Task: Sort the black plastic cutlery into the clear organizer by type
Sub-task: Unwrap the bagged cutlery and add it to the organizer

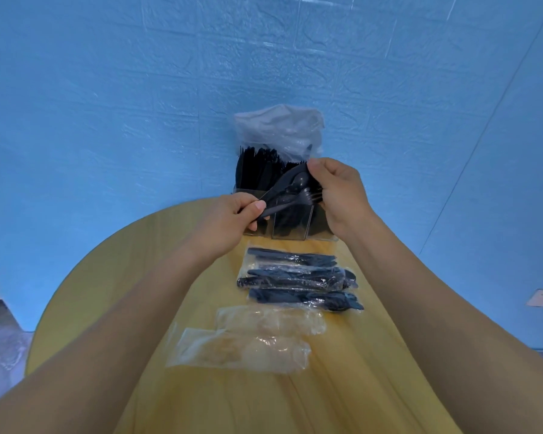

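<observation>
A loose set of black cutlery point(290, 191), a knife, spoon and fork, hangs in the air between both hands. My left hand point(232, 220) pinches the handle ends. My right hand point(339, 195) grips the head ends. Right behind them stands the clear organizer point(287, 230), its compartments packed with upright black cutlery. Three wrapped packs of black cutlery point(298, 278) lie on the table in front of the organizer.
A crumpled clear plastic bag point(278, 128) sits on top of the organizer against the blue wall. Two empty clear wrappers point(251, 346) lie on the round yellow table point(107, 277), nearer to me than the packs.
</observation>
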